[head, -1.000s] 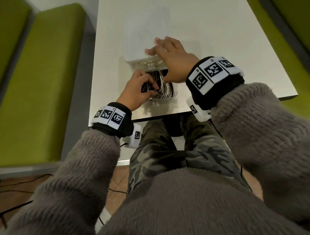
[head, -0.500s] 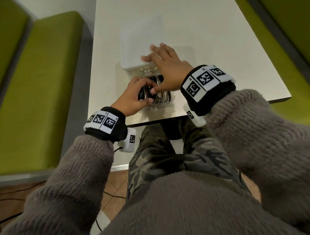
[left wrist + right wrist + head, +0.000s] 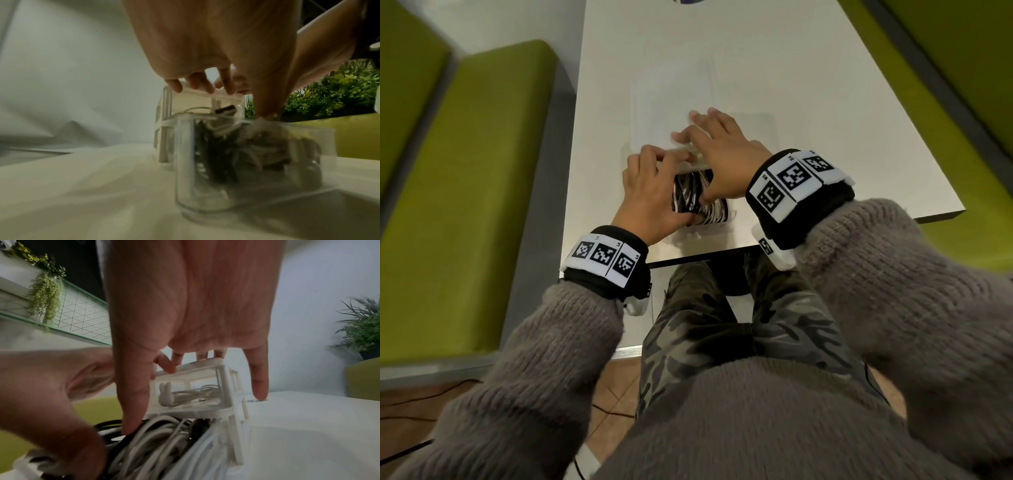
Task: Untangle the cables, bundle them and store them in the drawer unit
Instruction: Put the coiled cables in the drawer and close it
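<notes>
I see black and white coiled cables (image 3: pixel 695 198) packed in the pulled-out clear drawer (image 3: pixel 257 170) of the white drawer unit (image 3: pixel 205 386), under my fingertips.

My left hand (image 3: pixel 654 192) lies palm down, its fingers (image 3: pixel 205 81) reaching forward nearly straight and its thumb pressed downward. My right hand (image 3: pixel 722 154) is spread flat beside it, four fingers (image 3: pixel 259 378) extended forward and the thumb (image 3: pixel 133 394) pointing straight down. Both forearms, in grey knitted sleeves (image 3: pixel 893 291), angle inward, each wrist wrapped in a black band with white coded tags (image 3: pixel 794 181).
</notes>
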Demonstrator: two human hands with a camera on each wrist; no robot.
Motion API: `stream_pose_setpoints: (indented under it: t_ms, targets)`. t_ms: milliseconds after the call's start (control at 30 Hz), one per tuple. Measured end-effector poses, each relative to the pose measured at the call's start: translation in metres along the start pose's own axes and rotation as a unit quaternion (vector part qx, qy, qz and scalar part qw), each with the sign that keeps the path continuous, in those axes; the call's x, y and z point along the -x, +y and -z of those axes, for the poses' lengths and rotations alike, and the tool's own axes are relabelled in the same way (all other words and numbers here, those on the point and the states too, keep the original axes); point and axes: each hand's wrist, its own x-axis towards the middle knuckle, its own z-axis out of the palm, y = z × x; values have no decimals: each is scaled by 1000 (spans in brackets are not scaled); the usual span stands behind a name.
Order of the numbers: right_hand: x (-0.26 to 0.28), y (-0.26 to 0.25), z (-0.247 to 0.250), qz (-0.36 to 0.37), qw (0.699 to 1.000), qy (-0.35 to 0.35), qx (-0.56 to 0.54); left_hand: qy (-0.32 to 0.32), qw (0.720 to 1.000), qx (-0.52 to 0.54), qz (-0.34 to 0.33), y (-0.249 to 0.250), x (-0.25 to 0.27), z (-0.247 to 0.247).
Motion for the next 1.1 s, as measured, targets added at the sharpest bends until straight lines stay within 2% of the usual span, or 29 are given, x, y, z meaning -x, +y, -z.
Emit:
stream_pose_setpoints:
  t_ms: [100, 300, 700, 1000, 1100]
  targets:
    - [1, -2, 1, -6, 1000, -4, 10, 42, 999, -16, -20, -1, -5, 7]
    - [5, 1, -2, 0, 999, -34, 33, -6, 1000, 28, 7, -17, -8, -1]
    - [-1, 0, -16, -6, 993, -41, 111, 30, 999, 20, 18, -18, -20, -4]
    - [1, 2, -9, 4, 998, -38, 55, 40, 999, 16, -15, -22, -20, -7]
    - [2, 3, -9, 2, 999, -15, 29, 54, 998, 5, -28, -26, -19, -13]
